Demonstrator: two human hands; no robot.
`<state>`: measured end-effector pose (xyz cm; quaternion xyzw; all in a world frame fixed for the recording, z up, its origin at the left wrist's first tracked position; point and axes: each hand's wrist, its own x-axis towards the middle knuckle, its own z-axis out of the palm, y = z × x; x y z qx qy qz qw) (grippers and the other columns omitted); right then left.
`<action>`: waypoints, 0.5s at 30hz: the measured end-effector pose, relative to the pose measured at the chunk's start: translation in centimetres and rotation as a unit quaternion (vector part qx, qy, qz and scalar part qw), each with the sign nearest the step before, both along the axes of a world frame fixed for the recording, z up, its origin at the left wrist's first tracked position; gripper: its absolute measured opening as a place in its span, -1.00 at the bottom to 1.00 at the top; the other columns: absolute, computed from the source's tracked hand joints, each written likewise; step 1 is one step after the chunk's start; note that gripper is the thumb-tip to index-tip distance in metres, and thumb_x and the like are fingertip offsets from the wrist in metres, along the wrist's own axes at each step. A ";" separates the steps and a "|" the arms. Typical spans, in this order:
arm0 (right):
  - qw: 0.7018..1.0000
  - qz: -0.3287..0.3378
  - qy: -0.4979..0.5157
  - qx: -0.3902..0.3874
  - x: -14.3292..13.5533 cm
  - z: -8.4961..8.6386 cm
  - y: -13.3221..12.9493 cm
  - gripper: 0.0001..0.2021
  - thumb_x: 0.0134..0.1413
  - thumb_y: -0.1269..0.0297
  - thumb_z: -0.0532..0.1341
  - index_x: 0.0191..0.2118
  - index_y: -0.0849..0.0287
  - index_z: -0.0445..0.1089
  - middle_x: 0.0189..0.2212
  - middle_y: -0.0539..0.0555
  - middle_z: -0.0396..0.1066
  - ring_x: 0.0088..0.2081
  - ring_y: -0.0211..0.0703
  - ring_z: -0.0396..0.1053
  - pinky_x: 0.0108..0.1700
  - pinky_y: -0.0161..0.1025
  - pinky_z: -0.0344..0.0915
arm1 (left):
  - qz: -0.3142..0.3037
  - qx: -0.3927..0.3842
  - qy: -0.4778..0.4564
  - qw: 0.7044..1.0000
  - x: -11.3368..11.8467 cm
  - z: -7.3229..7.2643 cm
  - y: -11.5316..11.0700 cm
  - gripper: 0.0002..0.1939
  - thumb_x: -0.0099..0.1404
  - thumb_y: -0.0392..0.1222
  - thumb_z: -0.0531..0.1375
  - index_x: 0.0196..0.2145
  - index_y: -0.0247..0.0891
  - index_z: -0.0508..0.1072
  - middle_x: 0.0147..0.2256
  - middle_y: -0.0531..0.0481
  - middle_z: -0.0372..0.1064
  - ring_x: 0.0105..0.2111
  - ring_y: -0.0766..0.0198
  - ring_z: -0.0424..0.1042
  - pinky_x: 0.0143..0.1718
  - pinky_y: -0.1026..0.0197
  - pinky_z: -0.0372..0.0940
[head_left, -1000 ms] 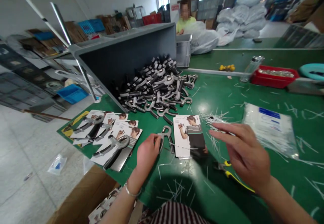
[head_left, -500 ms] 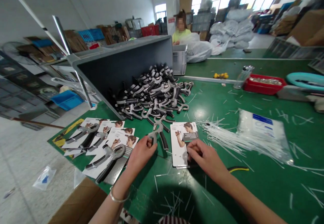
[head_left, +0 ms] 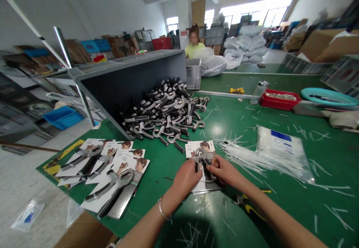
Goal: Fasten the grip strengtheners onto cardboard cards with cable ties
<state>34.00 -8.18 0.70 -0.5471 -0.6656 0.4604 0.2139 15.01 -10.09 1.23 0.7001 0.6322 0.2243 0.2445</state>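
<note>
A grey and black hand grip strengthener (head_left: pixel 201 154) lies over the stack of printed backing cards (head_left: pixel 191 148) in front of me. My left hand (head_left: pixel 187 176) is closed round its left handle. At its right handle, my right hand (head_left: pixel 225 170) has its fingers pinched on it, above the cards. The fingers hide much of both handles. To the left, more grip strengtheners (head_left: pixel 122 180) rest on overlapping printed cards (head_left: pixel 98 199). Behind, many others (head_left: pixel 168 117) spill in a heap from a tipped grey crate (head_left: pixel 129 63).
White cable ties (head_left: pixel 244 154) fan out from a clear plastic bag (head_left: pixel 283 145) at right. Yellow-and-black cutters (head_left: pixel 254 210) lie under my right forearm. Further back are a red tray (head_left: pixel 280 100), a turquoise tray (head_left: pixel 331 95) and a person (head_left: pixel 193 46) in yellow.
My left hand has carried the grip strengthener rightward from beside the heap onto the cards. My right hand has gone from the card to the right handle. The view has shifted slightly.
</note>
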 end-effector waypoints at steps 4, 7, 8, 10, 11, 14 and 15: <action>0.979 -0.026 -0.177 0.098 0.5 -0.2 -3.1 -0.78 0.19 0.09 0.16 -0.35 0.12 0.22 -0.54 -0.02 0.36 -0.50 -0.17 0.34 -0.45 -0.30 0.11 | -0.067 -0.051 0.015 0.996 -1.0 0.6 -0.9 -0.85 0.19 -0.10 0.23 -0.39 -0.23 0.48 -0.43 -0.12 0.48 -0.43 0.13 0.44 -0.38 0.22 0.21; 0.951 -0.034 -0.261 0.162 0.3 0.5 -4.3 -0.80 0.23 0.08 0.14 -0.21 0.10 0.31 -0.39 0.07 0.43 -0.37 -0.08 0.39 -0.38 -0.25 0.16 | -0.075 -0.045 0.036 0.995 -2.4 1.9 0.9 -0.73 0.32 -0.07 0.10 -0.42 -0.22 0.51 -0.42 -0.12 0.49 -0.39 0.12 0.46 -0.31 0.20 0.25; 0.948 -0.024 -0.257 0.185 0.1 0.7 -4.5 -0.82 0.24 0.12 0.14 -0.17 0.09 0.33 -0.31 0.09 0.44 -0.30 -0.07 0.40 -0.34 -0.25 0.20 | -0.064 -0.020 0.025 0.997 -2.7 2.1 1.9 -0.72 0.34 -0.11 0.07 -0.37 -0.22 0.53 -0.36 -0.13 0.51 -0.32 0.12 0.47 -0.24 0.19 0.27; 0.949 0.008 -0.226 0.221 -0.4 0.8 -4.4 -0.86 0.24 0.23 0.15 -0.12 0.08 0.36 -0.16 0.11 0.41 -0.17 -0.07 0.38 -0.23 -0.24 0.25 | -0.051 0.025 -0.032 0.998 -2.9 1.9 3.7 -0.74 0.33 -0.20 0.06 -0.21 -0.23 0.55 -0.20 -0.14 0.51 -0.15 0.13 0.46 -0.10 0.18 0.27; 0.950 0.020 -0.211 0.230 -0.8 0.6 -4.2 -0.87 0.23 0.28 0.16 -0.11 0.07 0.37 -0.13 0.11 0.38 -0.12 -0.07 0.36 -0.19 -0.24 0.27 | -0.055 0.028 -0.071 0.996 -2.8 1.5 4.5 -0.74 0.31 -0.22 0.09 -0.15 -0.24 0.55 -0.14 -0.14 0.50 -0.11 0.14 0.45 -0.06 0.18 0.27; 0.954 0.024 -0.187 0.235 -1.6 -0.2 -3.5 -0.89 0.23 0.32 0.17 -0.17 0.07 0.42 -0.13 0.09 0.34 -0.07 -0.09 0.33 -0.11 -0.22 0.28 | -0.081 -0.016 -0.184 0.980 -1.7 -0.1 5.8 -0.74 0.22 -0.22 0.20 -0.15 -0.28 0.56 -0.14 -0.13 0.50 -0.16 0.17 0.46 -0.11 0.22 0.31; 0.954 0.018 -0.182 0.236 -1.8 -0.5 -3.2 -0.90 0.23 0.31 0.17 -0.20 0.07 0.43 -0.15 0.08 0.33 -0.07 -0.09 0.32 -0.10 -0.21 0.28 | -0.085 -0.034 -0.212 0.973 -1.4 -0.6 5.9 -0.76 0.20 -0.20 0.22 -0.19 -0.29 0.57 -0.18 -0.12 0.52 -0.20 0.18 0.46 -0.16 0.23 0.32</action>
